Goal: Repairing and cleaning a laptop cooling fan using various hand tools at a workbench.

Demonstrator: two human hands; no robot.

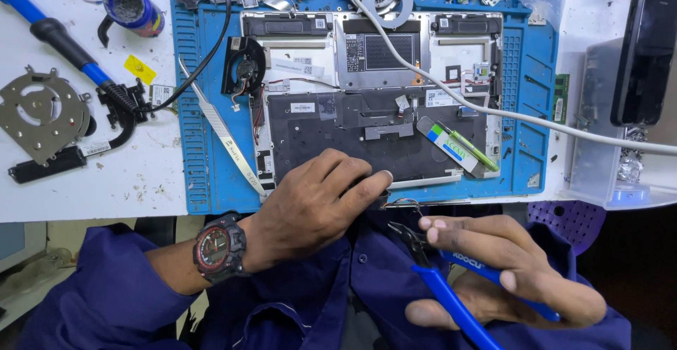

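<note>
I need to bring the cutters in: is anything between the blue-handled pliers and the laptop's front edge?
Nothing visible. The blue-handled pliers in the right hand sit just below the opened grey laptop chassis; the left hand rests on that edge, beside the path.

The blue-handled cutters [451,293] have black jaws. The wristwatch [220,246] is black with red accents, and the sleeves [106,300] are dark blue. A bright blue ridged repair mat [204,110] lies on the white tabletop [106,173]. The opened laptop base [374,96] is silver and dark grey, crossed by a white cable [536,119]. The tweezers [226,138] are silver; the pry tool [458,149] is green.
</note>
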